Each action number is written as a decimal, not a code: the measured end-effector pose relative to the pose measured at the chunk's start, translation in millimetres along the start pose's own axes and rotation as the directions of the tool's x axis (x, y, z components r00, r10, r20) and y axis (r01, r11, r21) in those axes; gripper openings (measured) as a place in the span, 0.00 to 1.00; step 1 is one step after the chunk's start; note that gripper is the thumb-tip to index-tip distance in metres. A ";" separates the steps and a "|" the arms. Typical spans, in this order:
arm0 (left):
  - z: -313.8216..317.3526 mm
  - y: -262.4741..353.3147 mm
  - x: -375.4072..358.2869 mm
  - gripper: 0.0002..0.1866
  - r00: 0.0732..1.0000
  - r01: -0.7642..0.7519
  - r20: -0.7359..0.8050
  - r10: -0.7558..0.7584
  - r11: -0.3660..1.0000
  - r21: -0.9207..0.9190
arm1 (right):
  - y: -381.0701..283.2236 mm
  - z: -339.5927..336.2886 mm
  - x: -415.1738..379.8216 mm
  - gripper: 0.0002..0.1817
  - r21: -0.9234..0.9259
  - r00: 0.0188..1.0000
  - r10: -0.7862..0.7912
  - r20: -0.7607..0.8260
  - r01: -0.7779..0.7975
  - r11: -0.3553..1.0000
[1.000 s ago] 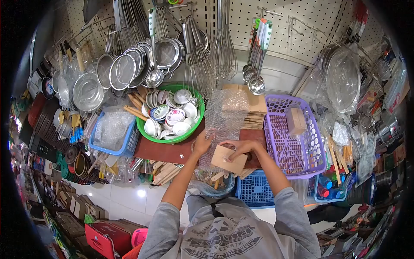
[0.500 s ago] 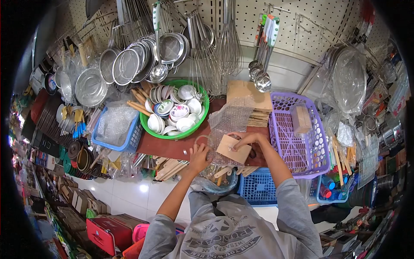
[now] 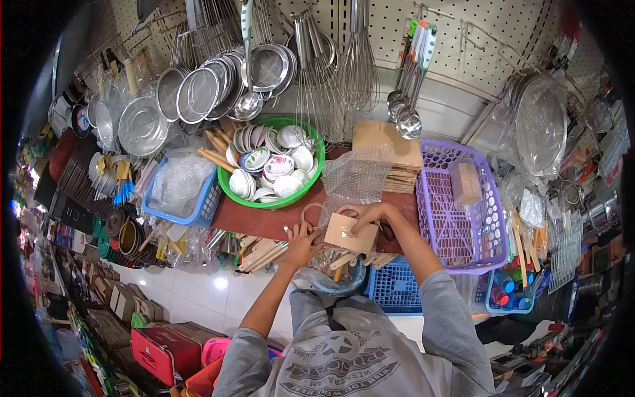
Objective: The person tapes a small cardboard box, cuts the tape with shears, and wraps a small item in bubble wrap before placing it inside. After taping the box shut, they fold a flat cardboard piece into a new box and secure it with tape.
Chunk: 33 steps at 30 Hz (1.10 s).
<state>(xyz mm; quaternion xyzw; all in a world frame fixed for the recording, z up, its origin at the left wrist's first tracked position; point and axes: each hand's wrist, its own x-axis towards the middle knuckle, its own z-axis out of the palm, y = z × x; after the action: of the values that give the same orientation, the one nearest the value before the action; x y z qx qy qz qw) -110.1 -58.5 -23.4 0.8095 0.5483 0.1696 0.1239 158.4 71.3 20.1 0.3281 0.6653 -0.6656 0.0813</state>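
Note:
My right hand (image 3: pixel 372 216) grips a small brown cardboard piece (image 3: pixel 344 239) from above, its fingers bent over the top edge. A shiny patch, perhaps clear tape, shows on the cardboard. Bubble wrap (image 3: pixel 356 177) lies just behind it, partly under my hands. My left hand (image 3: pixel 301 243) rests at the front edge of the red-brown tabletop (image 3: pixel 254 222), fingers apart and bent down, its thumb near the cardboard's left edge. A pale ring-shaped thing (image 3: pixel 311 212), like a tape roll, stands behind that hand. Dark scissor-like handles (image 3: pixel 386 231) are partly hidden behind my right hand.
A green basin (image 3: pixel 270 204) of small bowls stands at left, beside a blue basket (image 3: pixel 182 216) with bubble wrap. Stacked cardboard (image 3: pixel 387 142) and a purple basket (image 3: pixel 456 264) are at right. Whisks (image 3: pixel 358 79) and ladles (image 3: pixel 409 124) hang above. Wooden utensils (image 3: pixel 263 257) lie below the edge.
The cardboard piece has shifted slightly left and lies flatter, with my right hand moving along with it. My left hand stays near the table edge. The whole view has shifted a little.

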 end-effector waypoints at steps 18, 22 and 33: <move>-4.7 5.5 5.7 0.25 1.000 0.002 0.018 -0.002 1.000 0.031 | -15.4 -2.9 -2.0 0.48 -0.298 0.997 0.002 -0.081 -0.026 0.954; -4.7 7.0 3.9 0.24 1.000 0.009 0.017 -0.009 0.999 0.039 | -22.6 1.4 -11.1 0.46 -0.178 0.995 0.010 -0.102 -0.028 0.984; 0.1 2.7 4.2 0.24 0.998 0.016 0.061 -0.016 1.000 0.000 | -9.3 -2.0 -2.4 0.45 -0.176 0.994 -0.001 -0.108 -0.018 0.984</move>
<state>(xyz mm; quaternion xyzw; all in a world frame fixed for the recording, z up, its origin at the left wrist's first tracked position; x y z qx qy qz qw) -106.4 -55.6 -21.9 0.8097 0.5508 0.1441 0.1421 155.8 73.3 29.3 0.3580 0.7236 -0.5851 0.0768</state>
